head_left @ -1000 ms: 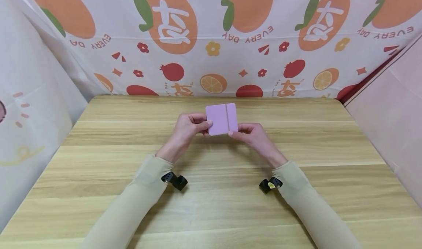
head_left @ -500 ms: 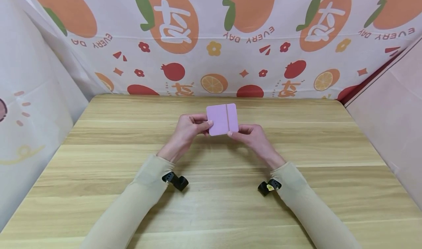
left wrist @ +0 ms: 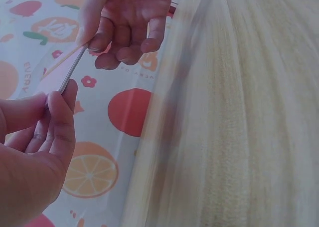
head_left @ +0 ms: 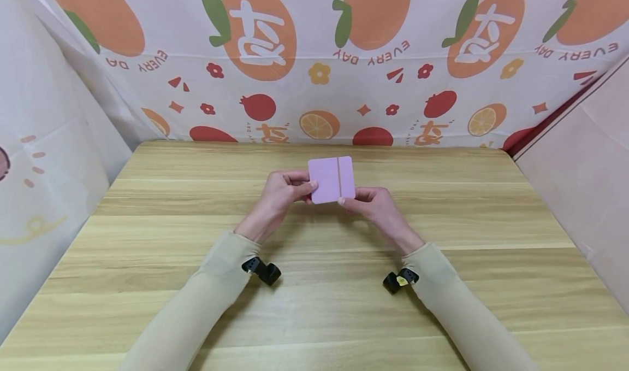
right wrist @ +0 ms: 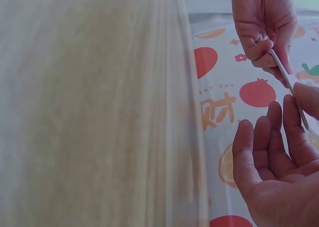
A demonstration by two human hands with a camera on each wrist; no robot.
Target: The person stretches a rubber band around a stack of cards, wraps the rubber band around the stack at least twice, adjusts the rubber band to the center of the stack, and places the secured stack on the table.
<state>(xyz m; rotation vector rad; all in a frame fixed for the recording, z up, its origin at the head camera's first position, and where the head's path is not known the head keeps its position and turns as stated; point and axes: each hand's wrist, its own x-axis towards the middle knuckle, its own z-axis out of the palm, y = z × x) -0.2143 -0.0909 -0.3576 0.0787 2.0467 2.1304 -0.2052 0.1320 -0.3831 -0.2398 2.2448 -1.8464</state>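
A thin lilac square (head_left: 324,180) with rounded corners and a narrow tan line near its right side is held up over the far part of the table. Whether it is a notepad or a flat case, I cannot tell. My left hand (head_left: 280,196) pinches its left edge, thumb on the near face. At the lower right corner, my right hand (head_left: 375,204) pinches it between thumb and fingers. Both wrist views show the square nearly edge-on, as a slim slab (left wrist: 74,70). The right hand's other fingers (right wrist: 243,137) are spread loosely away from it.
The wood-grain table (head_left: 314,305) runs back to a fruit-print curtain (head_left: 314,76) close behind the hands. Pale cloth walls (head_left: 580,158) stand on both sides. Each wrist wears a black strap with a small camera (head_left: 267,272).
The lilac square has dipped very slightly, and the right wrist has shifted a little to the left. Both hands keep the same hold on it.
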